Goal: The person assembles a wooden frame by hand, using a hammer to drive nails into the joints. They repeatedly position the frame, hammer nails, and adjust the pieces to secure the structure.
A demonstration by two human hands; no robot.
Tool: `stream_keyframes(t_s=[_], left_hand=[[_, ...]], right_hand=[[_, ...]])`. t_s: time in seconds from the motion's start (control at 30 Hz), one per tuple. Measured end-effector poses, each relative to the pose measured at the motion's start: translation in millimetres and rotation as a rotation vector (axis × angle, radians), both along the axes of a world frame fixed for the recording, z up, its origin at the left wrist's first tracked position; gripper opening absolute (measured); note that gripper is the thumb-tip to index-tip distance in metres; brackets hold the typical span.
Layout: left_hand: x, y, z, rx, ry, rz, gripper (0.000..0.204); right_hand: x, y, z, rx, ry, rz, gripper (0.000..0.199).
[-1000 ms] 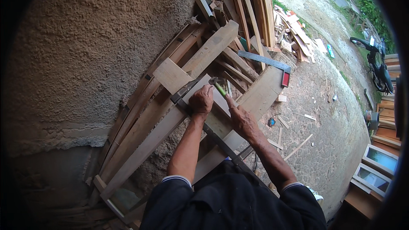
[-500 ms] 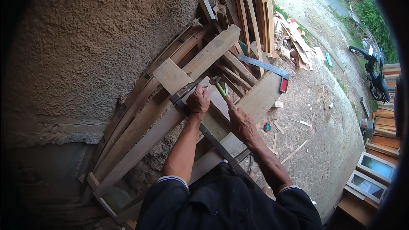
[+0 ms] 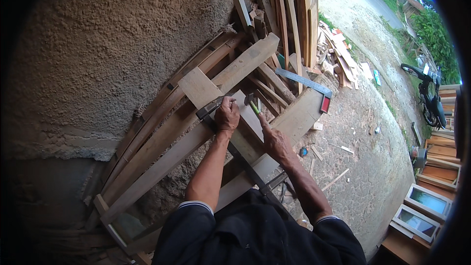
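Note:
My right hand point(image 3: 277, 143) is wrapped round the green handle of a hammer point(image 3: 254, 106); its dark head is raised just above the wooden frame piece point(image 3: 249, 126). To its left, my left hand point(image 3: 227, 117) is closed with the fingertips together at the frame's top corner, but what it pinches is too small to make out. A dark metal bar clamp point(image 3: 245, 166) runs diagonally beneath my left hand toward my body. Its jaw lies beside a short flat wood block point(image 3: 198, 87).
Long boards point(image 3: 162, 179) lean along the rough wall point(image 3: 113, 44). A try square point(image 3: 304, 82) with a red handle rests on a thick plank point(image 3: 301, 110). A blue tape measure point(image 3: 303, 151) and wood scraps lie on the ground. A motorcycle point(image 3: 428, 93) stands far right.
The hammer head has shifted slightly right and down, tilting away from my left hand. My left hand keeps its place on the frame. The whole view has moved a little.

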State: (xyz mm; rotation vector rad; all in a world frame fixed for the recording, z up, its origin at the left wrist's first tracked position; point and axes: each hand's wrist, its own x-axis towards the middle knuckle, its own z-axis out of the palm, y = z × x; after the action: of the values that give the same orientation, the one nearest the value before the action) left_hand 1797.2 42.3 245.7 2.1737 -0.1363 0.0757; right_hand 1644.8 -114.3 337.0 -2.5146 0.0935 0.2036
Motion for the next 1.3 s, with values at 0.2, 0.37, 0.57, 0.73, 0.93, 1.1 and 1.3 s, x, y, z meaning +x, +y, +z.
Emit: stream_keyframes(t_s=[0.2,0.37,0.57,0.73,0.93,1.1,1.3], left_hand=[[1,-1,-1,-0.037,0.026,0.014,0.017],[3,0,-2,0.023,-0.044,0.016,0.017],[0,0,-6,-0.037,0.005,0.007,0.018],[1,0,-6,-0.053,-0.002,0.009,0.018],[0,-1,-3,-0.013,-0.008,0.008,0.016],[-2,-1,-3,-0.058,0.008,0.005,0.015],[2,-1,-14,-0.104,-0.017,0.013,0.017]], right_hand=[[5,-4,0,-0.028,-0.264,0.014,0.073],[5,-2,-4,-0.010,-0.140,-0.012,0.075],[5,-2,-9,-0.021,-0.110,0.010,0.074],[2,-4,-14,-0.054,-0.138,0.030,0.077],[4,-5,-17,-0.082,-0.053,0.052,0.079],[-1,-1,-14,-0.186,-0.158,0.042,0.080],[3,-1,-11,-0.142,-0.022,-0.097,0.078]])
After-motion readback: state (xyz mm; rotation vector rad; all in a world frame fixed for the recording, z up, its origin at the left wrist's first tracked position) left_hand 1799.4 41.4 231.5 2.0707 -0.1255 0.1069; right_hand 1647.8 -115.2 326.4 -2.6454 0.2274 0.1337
